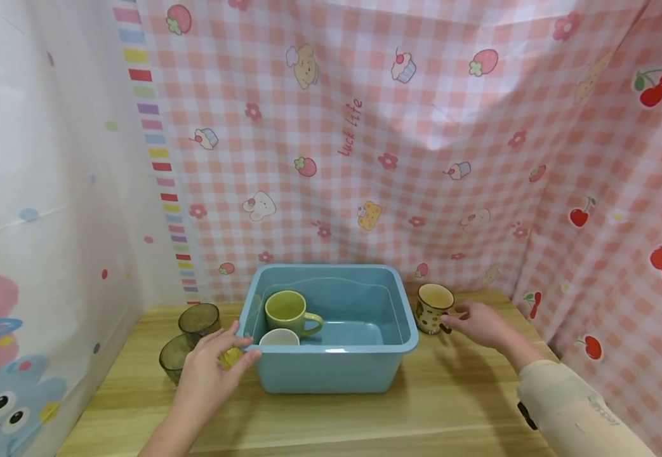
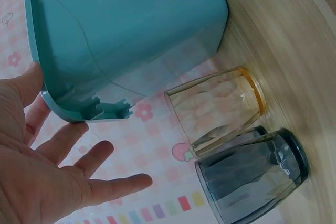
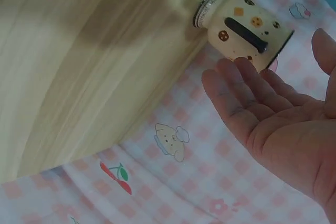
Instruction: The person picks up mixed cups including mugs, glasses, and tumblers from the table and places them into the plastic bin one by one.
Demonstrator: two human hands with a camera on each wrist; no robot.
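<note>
My left hand is at the near left corner of a light blue plastic tub. Its thumb and some fingertips touch the rim; the left wrist view shows the fingers spread and fairly straight. Inside the tub, at the left, are a yellow-green mug and a white cup, partly hidden by the front wall. A cream mug with brown cookie patterns stands upright to the right of the tub. My right hand reaches beside its dark handle, fingers extended and holding nothing.
Two smoky glasses stand left of the tub, beside an amber glass mostly hidden by my left hand in the head view. Behind the wooden table hangs a pink checked cloth; a white cloth hangs at left.
</note>
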